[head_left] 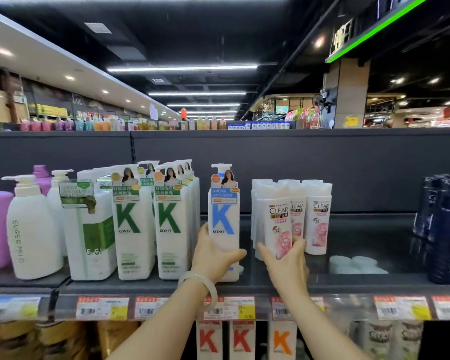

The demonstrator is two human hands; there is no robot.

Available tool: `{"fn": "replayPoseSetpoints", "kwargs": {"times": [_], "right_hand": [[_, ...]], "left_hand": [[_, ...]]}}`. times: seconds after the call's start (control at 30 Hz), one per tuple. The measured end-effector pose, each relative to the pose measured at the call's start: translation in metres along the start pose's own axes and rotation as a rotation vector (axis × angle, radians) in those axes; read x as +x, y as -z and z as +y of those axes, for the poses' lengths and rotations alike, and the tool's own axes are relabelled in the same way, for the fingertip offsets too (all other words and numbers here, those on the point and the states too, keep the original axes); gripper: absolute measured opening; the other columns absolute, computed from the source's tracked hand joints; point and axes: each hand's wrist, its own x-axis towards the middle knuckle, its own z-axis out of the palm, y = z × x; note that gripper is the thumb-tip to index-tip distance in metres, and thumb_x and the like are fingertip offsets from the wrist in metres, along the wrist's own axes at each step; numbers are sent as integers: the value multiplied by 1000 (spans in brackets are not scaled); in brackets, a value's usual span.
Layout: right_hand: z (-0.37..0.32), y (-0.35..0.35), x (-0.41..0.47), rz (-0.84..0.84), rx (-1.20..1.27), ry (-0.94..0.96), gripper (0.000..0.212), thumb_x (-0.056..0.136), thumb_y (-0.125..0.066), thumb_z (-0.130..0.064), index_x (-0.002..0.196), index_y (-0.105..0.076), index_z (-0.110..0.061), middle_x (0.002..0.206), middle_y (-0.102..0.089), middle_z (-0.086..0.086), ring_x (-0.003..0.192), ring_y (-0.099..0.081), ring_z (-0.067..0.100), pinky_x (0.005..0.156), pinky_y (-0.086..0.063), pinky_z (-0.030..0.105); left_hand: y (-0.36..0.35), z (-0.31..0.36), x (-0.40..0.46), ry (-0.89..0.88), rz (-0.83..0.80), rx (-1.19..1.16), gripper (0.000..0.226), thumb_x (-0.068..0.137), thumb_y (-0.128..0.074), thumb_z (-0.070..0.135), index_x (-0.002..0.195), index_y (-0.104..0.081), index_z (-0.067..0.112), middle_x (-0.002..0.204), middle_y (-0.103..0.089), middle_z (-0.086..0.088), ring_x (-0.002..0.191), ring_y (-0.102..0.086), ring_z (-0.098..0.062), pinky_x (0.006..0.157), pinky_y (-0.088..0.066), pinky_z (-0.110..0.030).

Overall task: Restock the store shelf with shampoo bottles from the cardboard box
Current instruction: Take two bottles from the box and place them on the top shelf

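Gripping white pump bottle with blue K label at base, left hand seating it upright on dark grey shelf; right hand clasping white-and-pink Clear bottle in front row; restocking looking partway, gaps remaining right; cardboard box not showing

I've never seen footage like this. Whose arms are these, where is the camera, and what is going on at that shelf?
There is no machine here: a person wears a wide-angle camera on the head, so you see their own two arms reaching forward. The single picture looks at a store shelf. The left hand, with a pale bangle on its wrist, grips a tall white pump bottle with a blue K. The right hand holds the front white and pink Clear bottle, one of a small group. To the left stand green K bottles; dark bottles stand at far right. Price tags line the shelf edge.
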Motion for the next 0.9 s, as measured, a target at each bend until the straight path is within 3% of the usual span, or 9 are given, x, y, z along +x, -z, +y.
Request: {"fn": "replayPoseSetpoints", "kwargs": {"times": [0.17, 0.33, 0.4, 0.53, 0.67, 0.8, 0.9], "right_hand": [[-2, 0, 12, -192, -256, -127, 63, 67, -73, -48, 108, -34, -20, 114, -55, 6, 106, -54, 29, 90, -43, 40], [0, 5, 7, -130, -511, -22, 67, 62, -73, -56, 113, -51, -19, 118, -45, 8, 108, -45, 26, 88, -45, 36], [3, 8, 5, -142, -429, 9, 63, 63, -73, -55, 110, -52, -18, 116, -45, 7, 106, -47, 25, 90, -47, 37], [7, 11, 0, -130, -274, 37, 61, 66, -70, -55, 108, -46, -19, 109, -44, 2, 105, -48, 22, 91, -46, 43], [5, 7, -2, -98, -212, 46, 57, 68, -65, -59, 105, -37, -25, 105, -40, -5, 109, -46, 20, 99, -38, 42], [3, 7, 0, -134, -135, 48, 54, 73, -65, -54, 103, -25, -34, 115, -46, -6, 116, -45, 20, 103, -29, 44], [2, 8, 3, -192, -60, -7, 63, 73, -70, -47, 116, -27, -32, 129, -48, -1, 120, -47, 24, 104, -36, 46]], "left_hand": [[-1, 3, -2, 13, 36, 15, 76, 59, -82, 19, 116, -34, 32, 95, -47, 20, 85, -48, 0, 60, -38, -12], [-3, 1, -2, 20, 52, -14, 74, 61, -81, 14, 120, -37, 25, 94, -48, 19, 93, -50, -8, 74, -44, -23], [-4, 0, -2, 22, 56, -6, 74, 62, -81, 14, 121, -37, 23, 92, -47, 19, 93, -49, -9, 77, -44, -26], [-4, 1, -2, 13, 63, -5, 74, 62, -82, 15, 119, -37, 23, 92, -47, 16, 91, -49, -8, 64, -41, -18], [-4, 0, -3, 22, 54, -15, 74, 62, -81, 15, 120, -36, 23, 95, -48, 13, 94, -51, -11, 68, -44, -22], [-4, 0, -3, 22, 50, -22, 75, 63, -81, 15, 121, -35, 23, 97, -50, 11, 95, -50, -11, 72, -45, -25], [-4, 0, -3, 29, 52, -11, 78, 63, -81, 16, 125, -34, 21, 104, -50, 6, 100, -50, -13, 78, -46, -30]]}}
